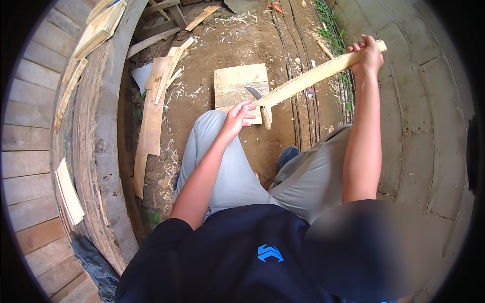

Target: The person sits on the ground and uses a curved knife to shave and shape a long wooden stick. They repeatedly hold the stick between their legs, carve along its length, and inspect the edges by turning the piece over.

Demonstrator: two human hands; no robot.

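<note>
My right hand [367, 59] is closed around the upper right end of a long pale wooden strip [318, 77]. The strip slants down to the left, and one edge looks rough. Close to its lower end is my left hand [236, 120], fingers stretched out and apart, holding nothing. Whether the fingertips touch the strip I cannot tell. On a low wooden block [237, 81] between my knees and the far ground lies a knife with a curved blade [254, 92] and a wooden handle [265, 119]. The strip's lower end passes over part of the knife.
Loose boards [151, 126] lie on the dirt left of my knee, among scattered shavings. A thick timber beam [108, 151] runs along the left, with a bundle of thin slats [69, 192] on it. Dark cables [298, 76] cross the ground beside a panelled wall [419, 101] at right.
</note>
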